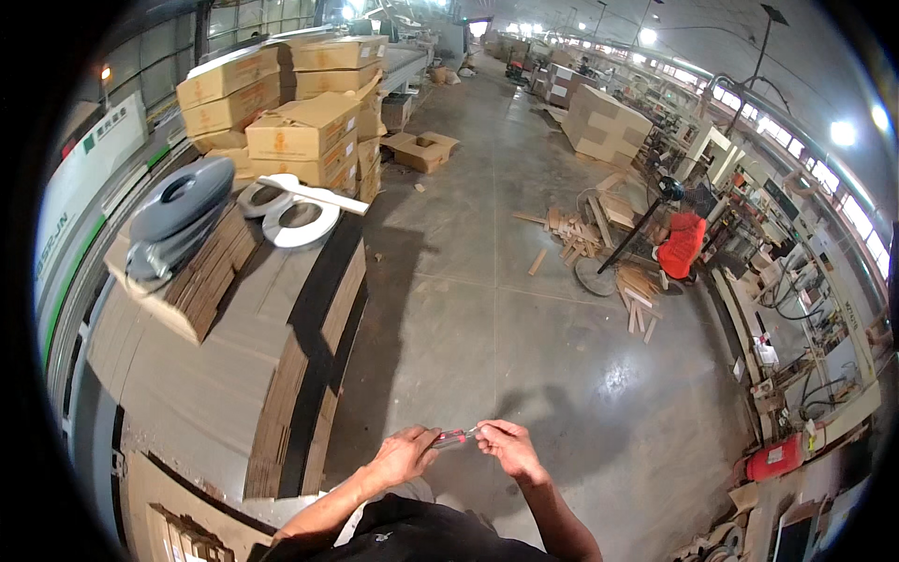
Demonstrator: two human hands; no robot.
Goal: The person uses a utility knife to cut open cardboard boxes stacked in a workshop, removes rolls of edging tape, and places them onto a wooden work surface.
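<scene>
In front of my body, at the bottom middle, my left hand is closed around the handle of a small screwdriver. The handle looks red and partly clear, and its thin metal end points right. At that end my right hand has its thumb and fingers pinched together. Whether a small piece is also between those fingertips is too fine to make out. Both hands are held over the grey concrete floor, apart from any table or stack.
To my left stand stacked cardboard sheets bearing grey rolls and a white ring-shaped roll. Cardboard boxes rise behind. Wood offcuts lie right of the aisle, near a crouching person in red. Machinery and a red cylinder line the right.
</scene>
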